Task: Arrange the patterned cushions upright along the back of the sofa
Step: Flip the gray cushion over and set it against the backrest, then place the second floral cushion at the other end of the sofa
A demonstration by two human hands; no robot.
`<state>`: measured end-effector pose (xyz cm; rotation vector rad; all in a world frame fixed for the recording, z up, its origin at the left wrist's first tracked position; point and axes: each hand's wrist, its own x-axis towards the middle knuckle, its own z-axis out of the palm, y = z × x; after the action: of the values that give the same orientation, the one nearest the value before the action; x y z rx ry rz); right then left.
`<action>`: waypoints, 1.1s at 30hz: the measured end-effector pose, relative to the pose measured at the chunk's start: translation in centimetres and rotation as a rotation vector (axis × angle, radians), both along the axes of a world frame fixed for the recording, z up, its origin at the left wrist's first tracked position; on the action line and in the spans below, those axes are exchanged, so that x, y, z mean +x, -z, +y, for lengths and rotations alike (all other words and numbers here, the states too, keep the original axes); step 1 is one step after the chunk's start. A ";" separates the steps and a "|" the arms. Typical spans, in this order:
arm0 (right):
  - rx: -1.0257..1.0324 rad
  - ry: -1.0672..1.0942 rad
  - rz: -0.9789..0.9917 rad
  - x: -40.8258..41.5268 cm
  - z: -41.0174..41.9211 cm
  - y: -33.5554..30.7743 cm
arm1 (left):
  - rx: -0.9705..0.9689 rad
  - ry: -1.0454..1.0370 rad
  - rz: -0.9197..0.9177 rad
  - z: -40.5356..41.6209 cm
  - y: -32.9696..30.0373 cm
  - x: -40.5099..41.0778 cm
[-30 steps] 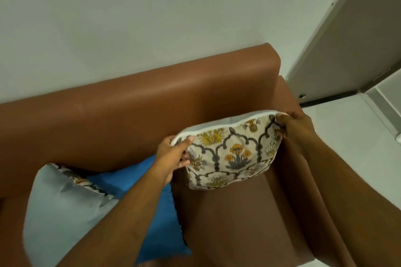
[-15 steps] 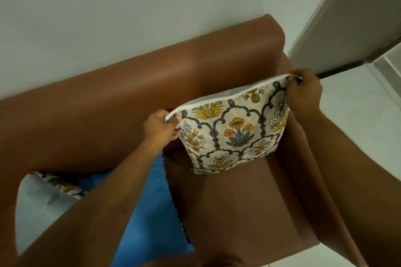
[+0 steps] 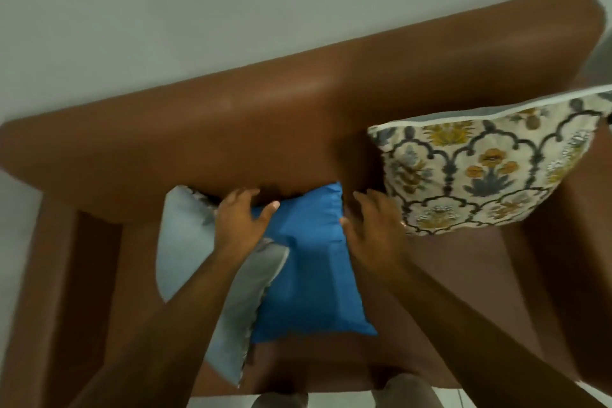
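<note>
- Plain pale wall behind a brown leather sofa; you look down on its seat.
- Floral cushion stands upright in the sofa's right back corner, leaning on the backrest. Cream cover, grey arches, yellow flowers.
- Blue cushion lies flat mid-seat, top edge at the backrest; a grey-backed cushion lies tilted beside it, partly under it.
- Your left hand and right hand flank the blue cushion's top corners, fingers spread, not closed on it.
- Pinch both top corners, lift, and stand it against the backrest beside the floral one.
</note>
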<state>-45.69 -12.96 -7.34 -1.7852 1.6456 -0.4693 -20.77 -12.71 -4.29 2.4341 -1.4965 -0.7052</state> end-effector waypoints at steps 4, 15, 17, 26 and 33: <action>0.262 -0.225 -0.025 8.5 3.0 -0.5 | 0.022 -0.183 -0.071 8.3 1.0 8.4; 0.359 -0.298 0.542 25.6 6.4 2.4 | 0.300 -1.086 1.154 26.8 13.6 16.0; 0.350 -0.264 0.545 26.5 7.2 2.8 | 0.316 -1.157 1.455 27.6 15.6 15.5; 0.547 -0.069 0.168 34.8 8.8 -4.7 | 0.175 -0.935 1.157 29.0 6.7 29.4; 0.576 0.090 -0.252 43.0 8.2 -8.6 | 0.107 -0.762 0.757 26.2 -4.0 47.9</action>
<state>-2.66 -4.81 1.23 -1.1832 1.4932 -0.2140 27.17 13.52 -0.32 2.1339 -0.2319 -1.2952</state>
